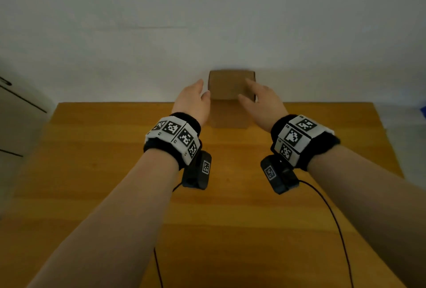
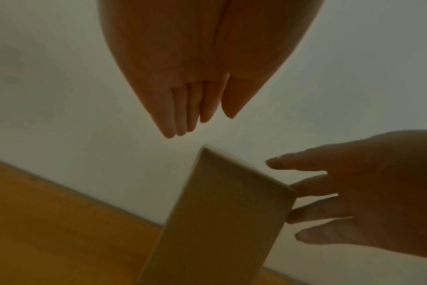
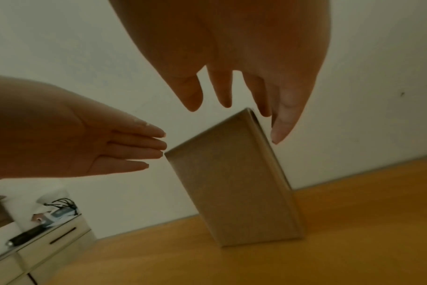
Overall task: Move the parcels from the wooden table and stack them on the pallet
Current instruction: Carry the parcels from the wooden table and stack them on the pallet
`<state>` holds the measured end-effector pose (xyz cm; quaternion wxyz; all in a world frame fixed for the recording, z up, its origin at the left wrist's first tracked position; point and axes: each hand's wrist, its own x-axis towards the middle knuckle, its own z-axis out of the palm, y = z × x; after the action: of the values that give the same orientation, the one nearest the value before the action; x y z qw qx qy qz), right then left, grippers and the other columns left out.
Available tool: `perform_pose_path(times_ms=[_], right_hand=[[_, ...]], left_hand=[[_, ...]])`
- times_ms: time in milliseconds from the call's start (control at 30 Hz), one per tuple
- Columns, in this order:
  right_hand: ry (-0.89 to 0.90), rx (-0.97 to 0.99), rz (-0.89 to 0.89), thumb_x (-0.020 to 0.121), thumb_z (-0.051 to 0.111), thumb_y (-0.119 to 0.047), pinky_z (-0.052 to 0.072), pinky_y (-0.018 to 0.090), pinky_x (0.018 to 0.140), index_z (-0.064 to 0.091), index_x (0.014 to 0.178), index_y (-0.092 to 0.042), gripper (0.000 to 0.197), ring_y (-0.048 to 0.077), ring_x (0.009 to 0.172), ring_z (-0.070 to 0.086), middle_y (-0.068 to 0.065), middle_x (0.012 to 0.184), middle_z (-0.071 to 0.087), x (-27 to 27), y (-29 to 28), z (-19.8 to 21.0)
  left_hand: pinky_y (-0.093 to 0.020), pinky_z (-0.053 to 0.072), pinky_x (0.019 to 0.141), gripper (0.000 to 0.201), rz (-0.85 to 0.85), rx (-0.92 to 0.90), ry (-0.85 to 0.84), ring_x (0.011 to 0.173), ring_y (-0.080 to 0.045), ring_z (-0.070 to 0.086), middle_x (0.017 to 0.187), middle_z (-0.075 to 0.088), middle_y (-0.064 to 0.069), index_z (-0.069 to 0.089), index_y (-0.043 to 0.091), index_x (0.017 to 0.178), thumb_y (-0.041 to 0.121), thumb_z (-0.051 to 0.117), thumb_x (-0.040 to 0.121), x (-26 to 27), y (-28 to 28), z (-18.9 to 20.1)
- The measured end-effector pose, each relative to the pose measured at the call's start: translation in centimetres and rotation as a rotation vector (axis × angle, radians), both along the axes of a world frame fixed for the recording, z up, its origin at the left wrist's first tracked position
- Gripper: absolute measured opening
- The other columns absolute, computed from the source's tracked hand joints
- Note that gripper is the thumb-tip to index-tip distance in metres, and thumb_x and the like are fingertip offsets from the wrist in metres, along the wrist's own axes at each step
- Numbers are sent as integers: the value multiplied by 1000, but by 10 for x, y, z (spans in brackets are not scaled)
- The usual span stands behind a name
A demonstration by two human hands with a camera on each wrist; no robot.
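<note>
A tall brown cardboard parcel [image 1: 228, 94] stands upright at the far edge of the wooden table [image 1: 115, 172], against the white wall. My left hand [image 1: 194, 98] is open with straight fingers just left of its top. My right hand [image 1: 260, 98] is open with spread fingers at the parcel's upper right. In the wrist views the parcel [image 2: 219, 221] [image 3: 234, 183] stands between both hands, and neither hand plainly grips it. No pallet is in view.
A pale cabinet with dark handles [image 1: 13, 112] stands left of the table; in the right wrist view its top [image 3: 44, 227] carries cables and small items. Black cables [image 1: 332, 218] run from the wrist cameras over the table. A blue object [image 1: 423, 112] shows at the right edge.
</note>
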<state>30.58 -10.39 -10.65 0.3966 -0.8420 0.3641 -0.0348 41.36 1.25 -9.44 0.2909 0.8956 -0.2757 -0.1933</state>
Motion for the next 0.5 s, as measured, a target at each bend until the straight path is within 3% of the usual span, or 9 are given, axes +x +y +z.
perform_pose_path(times_ms=[200, 267, 333, 400, 500], right_hand=[[-14, -57, -78, 98, 43, -37, 30, 32, 110, 23, 149, -28, 55, 25, 137, 32, 8, 153, 28, -3, 15, -17], [-64, -45, -135, 98, 45, -31, 25, 27, 110, 30, 147, -26, 51, 22, 140, 28, 7, 154, 27, -9, 20, -17], [-148, 19, -199, 97, 47, -23, 30, 24, 106, 40, 142, -23, 46, 19, 136, 36, 3, 148, 37, -13, 26, -17], [-237, 91, -267, 95, 51, -19, 40, 27, 101, 44, 137, -20, 42, 17, 125, 47, 1, 138, 48, -16, 30, -17], [-301, 157, -355, 91, 57, -21, 49, 36, 94, 35, 139, -22, 53, 18, 113, 52, 6, 136, 44, -22, 30, -14]], left_hand=[[-36, 34, 106, 56, -35, 15, 117, 133, -26, 39, 147, 37, -12, 15, 16, 149, 35, 33, 100, 18, -13, -17], [-34, 34, 106, 59, -22, 1, 150, 133, -25, 39, 148, 36, -10, 11, 17, 150, 36, 35, 100, 15, -14, -20], [-33, 34, 104, 59, -15, -12, 150, 131, -24, 40, 147, 37, -9, 14, 14, 149, 36, 37, 99, 8, -13, -21], [-34, 37, 103, 58, -3, -42, 153, 129, -25, 43, 145, 40, -10, 18, 13, 147, 35, 40, 98, 1, -10, -23], [-42, 50, 93, 57, 22, -96, 207, 116, -28, 53, 136, 47, -12, 23, 16, 145, 35, 44, 96, -14, -6, -24]])
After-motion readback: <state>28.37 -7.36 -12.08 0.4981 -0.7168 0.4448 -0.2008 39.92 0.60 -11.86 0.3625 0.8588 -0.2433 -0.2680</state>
